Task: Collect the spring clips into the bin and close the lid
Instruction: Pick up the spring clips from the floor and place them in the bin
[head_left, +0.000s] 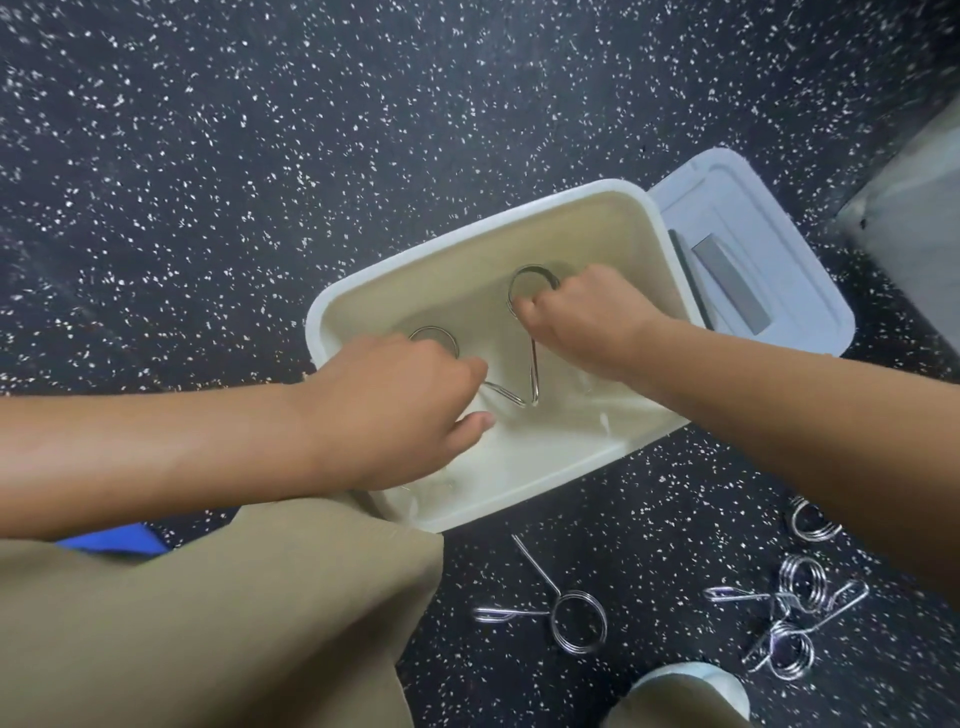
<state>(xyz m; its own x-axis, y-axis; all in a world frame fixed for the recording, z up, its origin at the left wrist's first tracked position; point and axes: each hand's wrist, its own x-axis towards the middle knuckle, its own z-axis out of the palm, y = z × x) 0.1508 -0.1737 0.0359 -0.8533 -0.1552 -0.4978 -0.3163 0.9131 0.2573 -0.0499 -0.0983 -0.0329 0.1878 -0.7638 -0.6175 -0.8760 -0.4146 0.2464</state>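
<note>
A cream bin (467, 249) stands open on the speckled floor, its grey lid (753, 249) swung back on the right. Both hands reach inside it. My left hand (395, 410) is shut on one silver spring clip (436, 335), whose handle ends point toward the middle. My right hand (587, 322) is shut on a second spring clip (530, 278), its handle reaching down to the bin's middle. On the floor in front lie more clips: a single floor clip (571, 618) and a tangled clip cluster (795, 608), with another loose clip (813, 522) above it.
My trouser leg (208, 623) covers the lower left, touching the bin's near corner. A blue item (114, 540) peeks out beside it. A shoe tip (691, 686) shows at the bottom. A grey object (914, 197) stands at the right edge.
</note>
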